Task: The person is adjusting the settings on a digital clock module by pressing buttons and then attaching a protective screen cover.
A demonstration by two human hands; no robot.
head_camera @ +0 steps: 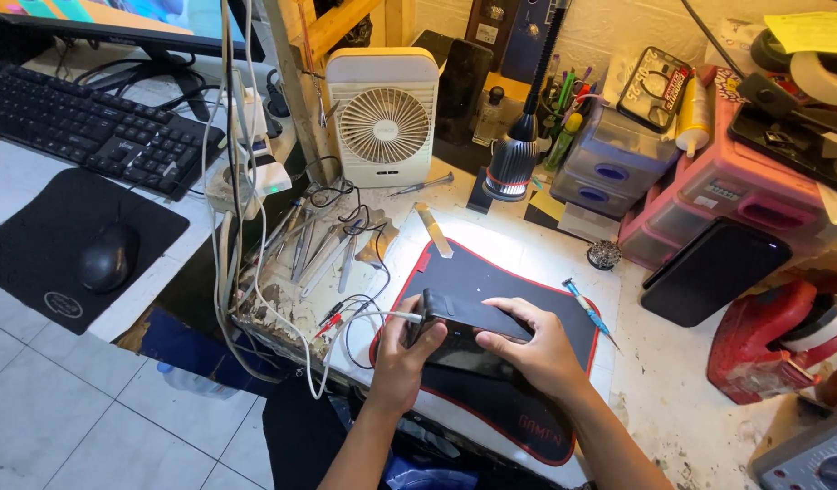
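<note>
Phone (468, 319) held low centre of frame over black mat (518, 272), long axis left-right, left hand (402, 356) clamped on cable end, right hand (534, 349) gripping right end, both equally near.

A gooseneck lamp (509, 168) throws a hard white pool onto the counter (527, 249) just below it, blown out to glare there. Farther from the lamp the light falls off to softer daylight. Focus is sharp throughout; lines bow slightly toward the frame edges.
</note>
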